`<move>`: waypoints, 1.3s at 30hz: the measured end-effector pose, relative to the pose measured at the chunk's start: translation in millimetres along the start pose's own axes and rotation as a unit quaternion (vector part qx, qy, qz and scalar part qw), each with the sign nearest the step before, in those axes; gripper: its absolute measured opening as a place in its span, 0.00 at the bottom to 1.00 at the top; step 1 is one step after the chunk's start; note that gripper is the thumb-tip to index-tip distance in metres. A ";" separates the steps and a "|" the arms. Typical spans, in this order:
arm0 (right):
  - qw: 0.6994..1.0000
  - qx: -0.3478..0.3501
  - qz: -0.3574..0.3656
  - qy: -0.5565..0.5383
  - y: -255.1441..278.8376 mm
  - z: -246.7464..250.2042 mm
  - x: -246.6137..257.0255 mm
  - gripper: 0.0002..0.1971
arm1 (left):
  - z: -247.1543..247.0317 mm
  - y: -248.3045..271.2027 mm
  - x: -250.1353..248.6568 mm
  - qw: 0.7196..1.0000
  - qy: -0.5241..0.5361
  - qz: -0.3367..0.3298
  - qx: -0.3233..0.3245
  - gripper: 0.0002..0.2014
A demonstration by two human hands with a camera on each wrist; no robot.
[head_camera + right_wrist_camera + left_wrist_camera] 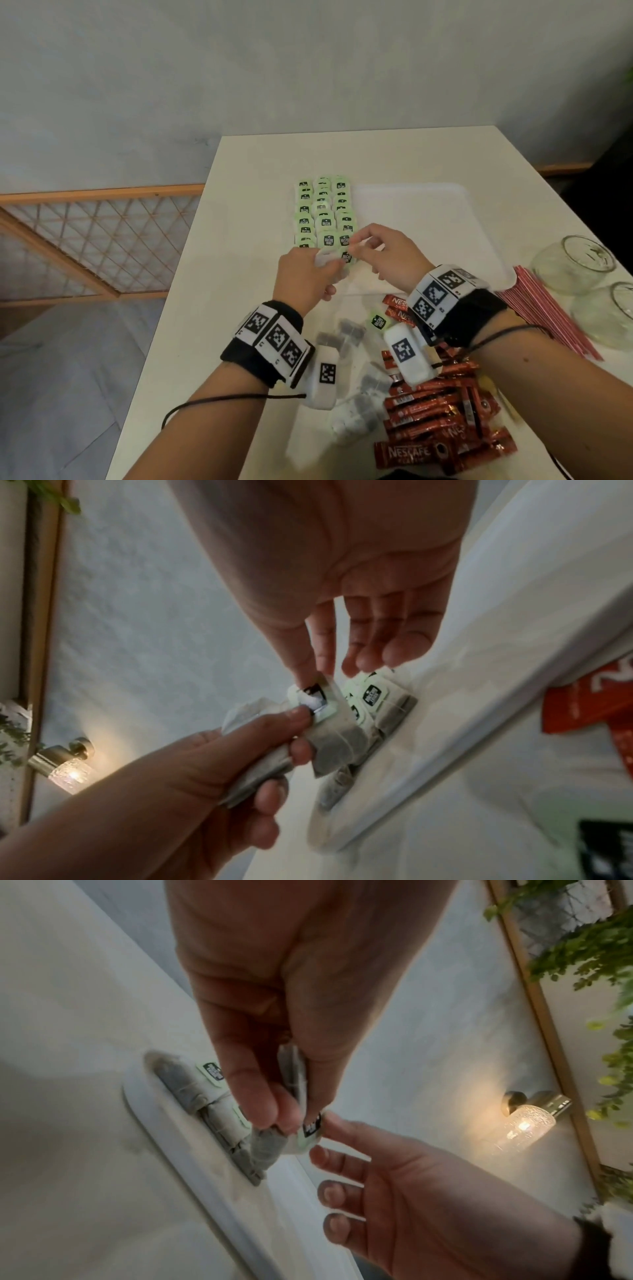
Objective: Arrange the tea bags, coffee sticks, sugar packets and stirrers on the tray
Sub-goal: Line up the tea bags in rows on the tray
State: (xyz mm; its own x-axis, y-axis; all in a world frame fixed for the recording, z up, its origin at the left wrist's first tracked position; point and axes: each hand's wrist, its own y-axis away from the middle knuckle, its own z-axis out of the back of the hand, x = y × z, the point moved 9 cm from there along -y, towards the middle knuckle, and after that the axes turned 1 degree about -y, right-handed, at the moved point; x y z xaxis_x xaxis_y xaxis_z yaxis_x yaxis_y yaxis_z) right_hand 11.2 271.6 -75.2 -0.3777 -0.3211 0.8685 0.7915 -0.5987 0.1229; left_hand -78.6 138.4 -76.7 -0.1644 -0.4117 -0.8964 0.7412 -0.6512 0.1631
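1. Left hand [303,279] — grip closed around a small stack of tea bags [270,764].
2. Right hand [387,253] — thumb and forefinger pinch the top bag's green tag [313,703].
3. Both hover over the white tray [445,212], beside the tea-bag rows [323,216].
4. Coffee sticks [442,411] lie near on the worktop [260,164].

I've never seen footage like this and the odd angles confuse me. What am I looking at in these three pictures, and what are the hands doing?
No machine here: a person wears cameras. One picture looks down from the head; the other two look along each wrist, so they appear tilted. The patterned bands on the wrists belong to the rig.

On the white table sits a white tray with rows of green-tagged tea bags. Nearer lie loose tea bags, red coffee sticks, red stirrers and two glass jars.

The left hand grips a small bunch of tea bags. The right hand pinches the green tag of one of them, above the tray.
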 end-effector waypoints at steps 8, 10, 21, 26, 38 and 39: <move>0.989 0.035 0.010 0.142 -23.5 -16.4 -11.8 0.04 | 30.2 -14.6 21.7 0.999 0.019 0.037 -0.021 0.09; 0.988 0.024 0.029 0.152 -31.4 -17.7 -6.8 0.04 | 42.6 -20.8 26.4 0.997 0.031 0.055 -0.041 0.12; 0.977 0.009 0.052 0.208 -53.7 -29.8 13.0 0.05 | 58.9 -26.4 38.4 0.997 0.055 0.035 -0.051 0.10; 0.995 -0.009 0.051 0.088 -42.5 -16.2 19.8 0.08 | 41.8 -27.4 32.1 0.996 0.079 0.021 -0.032 0.06; 0.998 -0.043 0.010 0.040 -17.9 11.9 20.0 0.06 | 15.6 -8.7 -34.2 0.974 -0.162 -0.118 -0.108 0.06; 0.998 -0.049 0.005 0.041 -17.2 13.3 19.9 0.06 | 9.7 -8.8 -34.6 0.977 -0.159 -0.111 -0.092 0.08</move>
State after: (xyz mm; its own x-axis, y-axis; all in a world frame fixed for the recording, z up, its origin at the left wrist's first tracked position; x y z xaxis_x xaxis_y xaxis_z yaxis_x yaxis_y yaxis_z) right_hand -3.5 285.3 -53.6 -0.4108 -0.3842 0.8268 0.7462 -0.6627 0.0629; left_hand -85.8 152.3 -43.1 -0.5075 -0.4694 -0.7225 0.7638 -0.6333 -0.1250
